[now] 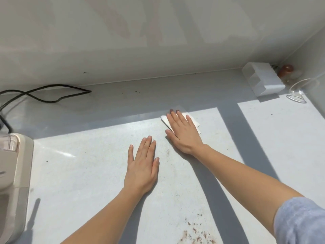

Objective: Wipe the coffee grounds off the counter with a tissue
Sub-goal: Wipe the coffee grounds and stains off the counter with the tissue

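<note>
My right hand point(184, 132) lies flat, fingers spread, pressing a folded white tissue point(195, 123) onto the pale grey counter point(88, 173); most of the tissue is hidden under the palm. My left hand point(142, 166) rests flat on the counter beside it, palm down, holding nothing. Brown coffee grounds point(195, 235) are smeared near the front edge between my forearms. Finer specks point(166, 157) trail between the two hands, and a few more coffee specks point(137, 92) lie near the back wall.
A beige appliance point(14, 182) stands at the left edge, with a black cord point(44, 95) looping behind it. At the back right corner sit a white plastic holder point(263, 81), a clear glass point(302, 90) and a small brown object point(286, 69).
</note>
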### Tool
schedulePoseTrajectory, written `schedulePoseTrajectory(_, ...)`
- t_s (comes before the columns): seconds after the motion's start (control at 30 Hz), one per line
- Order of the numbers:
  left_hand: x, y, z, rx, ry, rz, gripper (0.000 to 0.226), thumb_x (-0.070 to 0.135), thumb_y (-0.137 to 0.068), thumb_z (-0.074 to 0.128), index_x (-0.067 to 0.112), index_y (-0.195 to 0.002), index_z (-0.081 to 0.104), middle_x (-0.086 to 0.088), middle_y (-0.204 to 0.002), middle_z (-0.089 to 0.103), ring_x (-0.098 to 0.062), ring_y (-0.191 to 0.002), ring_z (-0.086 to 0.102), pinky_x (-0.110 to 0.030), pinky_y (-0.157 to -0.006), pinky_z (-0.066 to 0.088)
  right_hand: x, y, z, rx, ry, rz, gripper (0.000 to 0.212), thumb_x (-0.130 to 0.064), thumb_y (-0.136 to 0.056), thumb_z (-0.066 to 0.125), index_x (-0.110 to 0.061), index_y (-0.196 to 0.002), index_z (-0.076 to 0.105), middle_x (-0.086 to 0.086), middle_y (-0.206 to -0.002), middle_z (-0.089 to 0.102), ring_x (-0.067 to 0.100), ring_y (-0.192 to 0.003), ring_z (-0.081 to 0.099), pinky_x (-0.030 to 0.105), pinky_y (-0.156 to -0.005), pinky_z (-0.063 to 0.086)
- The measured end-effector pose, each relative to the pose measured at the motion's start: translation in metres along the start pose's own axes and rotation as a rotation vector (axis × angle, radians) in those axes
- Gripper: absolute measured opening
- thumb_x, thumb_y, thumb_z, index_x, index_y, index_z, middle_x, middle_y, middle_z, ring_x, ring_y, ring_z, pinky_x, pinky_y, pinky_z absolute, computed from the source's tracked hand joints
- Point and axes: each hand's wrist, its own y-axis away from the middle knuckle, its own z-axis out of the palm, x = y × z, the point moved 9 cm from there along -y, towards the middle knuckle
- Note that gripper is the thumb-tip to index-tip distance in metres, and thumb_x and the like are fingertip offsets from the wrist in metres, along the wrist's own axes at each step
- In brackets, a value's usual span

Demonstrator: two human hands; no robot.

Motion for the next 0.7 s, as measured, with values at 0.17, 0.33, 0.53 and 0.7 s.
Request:
schedulePoseTrajectory(0.17,-0.001,0.000,-0.004,0.022,0.050,0.006,0.058,0.036,-0.096,0.009,0.022,-0.152,0.015,0.008,-0.160,0.008,-0.003,-0.146,-0.003,-0.037,-0.118,-0.011,-0.046,0.052,0.016,-0.161,0.018,-0.300,0.067,-0.056,-0.097,0.018,-0.027,-0.152,-0.006,-0.009,-0.160,-0.012,0.010,-0.146,-0.019,0.036,-0.118,-0.012)
schedulePoseTrajectory(0.33,-0.001,0.000,-0.003,0.030,0.053,0.016,0.059,0.037,-0.095,0.006,0.021,-0.152,0.016,0.008,-0.160,0.008,-0.003,-0.145,-0.004,-0.036,-0.118,-0.012,-0.074,0.138,0.033,-0.307,-0.006,-0.431,0.075,-0.058,-0.096,0.030,-0.028,-0.151,-0.011,-0.007,-0.160,-0.014,0.010,-0.145,-0.022,0.035,-0.116,-0.017)
schedulePoseTrajectory(0.53,-0.002,0.000,-0.003,0.024,0.027,0.006,0.057,0.034,-0.096,0.011,0.019,-0.151,0.018,0.006,-0.160,0.010,-0.005,-0.146,-0.001,-0.038,-0.119,-0.010,-0.076,0.184,0.036,-0.333,-0.089,-0.420,0.071,-0.057,-0.097,0.026,-0.029,-0.151,-0.010,-0.009,-0.161,-0.013,0.009,-0.146,-0.019,0.031,-0.115,-0.019)
schedulePoseTrajectory(0.7,-0.002,0.000,-0.003,0.026,0.036,0.008,0.060,0.037,-0.095,0.008,0.020,-0.151,0.018,0.007,-0.160,0.009,-0.005,-0.146,-0.002,-0.036,-0.118,-0.014,0.011,0.131,0.013,-0.059,-0.227,0.069,0.064,-0.055,-0.097,0.008,-0.026,-0.151,-0.011,-0.011,-0.160,-0.015,0.006,-0.146,-0.016,0.034,-0.119,-0.009)
